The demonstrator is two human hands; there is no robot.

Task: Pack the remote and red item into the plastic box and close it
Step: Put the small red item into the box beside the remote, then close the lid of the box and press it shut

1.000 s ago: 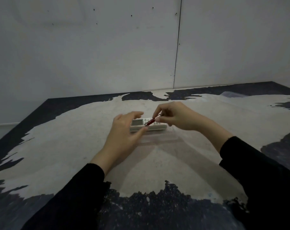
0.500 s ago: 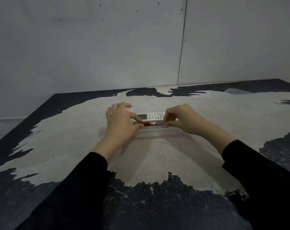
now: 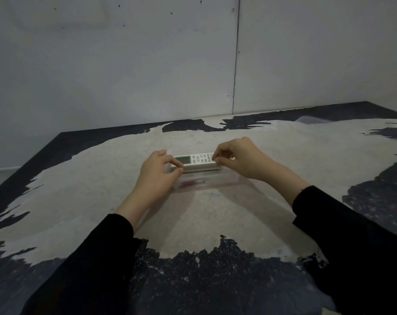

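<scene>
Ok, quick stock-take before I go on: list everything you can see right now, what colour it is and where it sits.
remote: one, white with a grey screen, lying lengthwise at the far side of the box, pinched at both ends.
red item: one, red, slim, lying inside the box on the near side.
plastic box: one, clear, mid-table between the hands; not closed.
clear plastic piece: one, transparent, far right of the table; maybe the lid, too faint to tell.
table: one, pale centre with dark patches.
wall: grey panels behind.
left hand: on the remote's screen end.
right hand: on its button end.
sleeves: two, black.
</scene>
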